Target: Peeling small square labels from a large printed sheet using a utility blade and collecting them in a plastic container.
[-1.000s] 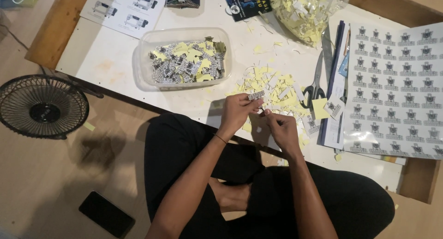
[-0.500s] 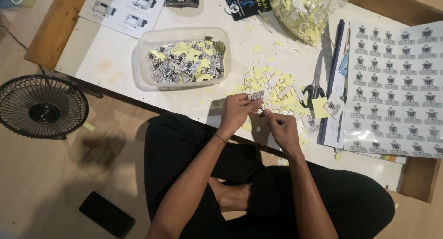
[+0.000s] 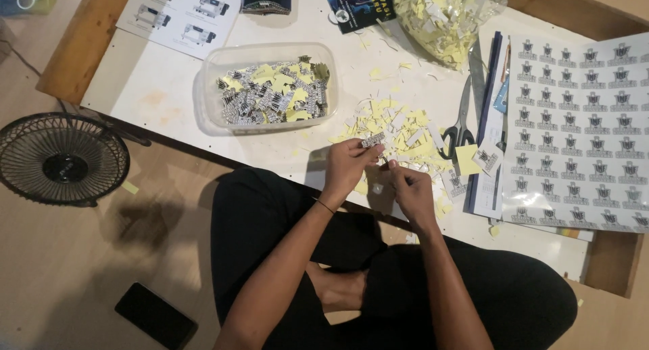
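Note:
My left hand (image 3: pixel 346 166) pinches a small printed sticker (image 3: pixel 372 140) between thumb and fingers at the near edge of the low white table (image 3: pixel 162 86). My right hand (image 3: pixel 410 188) is right beside it, its fingertips closed on the sticker's lower edge or backing; the exact grip is too small to tell. Just beyond both hands lies a pile of yellow and white paper scraps (image 3: pixel 399 130). A clear plastic tub (image 3: pixel 270 86) with several cut stickers and yellow bits stands to the left of the pile.
Scissors (image 3: pixel 463 117) lie right of the scraps, beside printed sticker sheets (image 3: pixel 581 127). A clear bag of scraps (image 3: pixel 439 15) sits at the back. A small black fan (image 3: pixel 61 157) and a dark phone (image 3: pixel 155 316) are on the floor to the left. My crossed legs are under the table edge.
Both hands stay at the same spot by the scrap pile; the fingers have shifted slightly on the small sticker. Nothing else has moved.

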